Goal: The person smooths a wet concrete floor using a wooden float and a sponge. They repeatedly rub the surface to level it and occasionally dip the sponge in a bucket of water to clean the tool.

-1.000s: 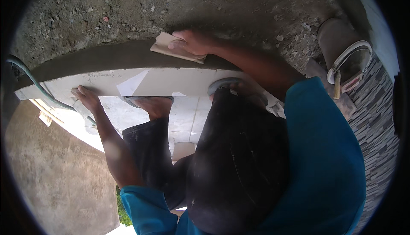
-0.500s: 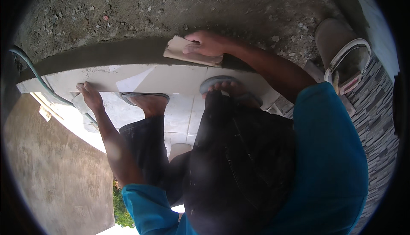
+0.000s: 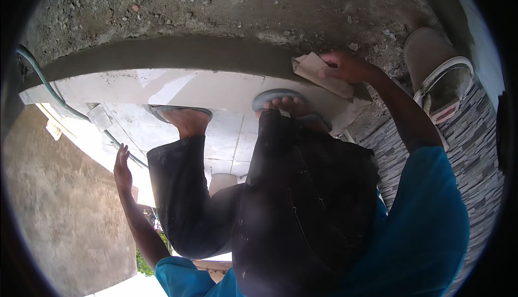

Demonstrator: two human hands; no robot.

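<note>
A pale ledge (image 3: 226, 90) runs left to right before me, with a hose (image 3: 61, 105) across its left end. Along its far side is a smooth cement strip (image 3: 216, 54); farther off, rough ground (image 3: 259, 8) carries loose stones (image 3: 353, 46) and a reddish chip (image 3: 135, 8). A bucket (image 3: 429, 51) sits there, far right. Pale floor tiles (image 3: 229, 129) lie on the near side.

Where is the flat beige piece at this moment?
In the head view, the beige piece is right of centre, gripped in the right hand near the right end of the pale ledge, up and right of the right foot.
</note>
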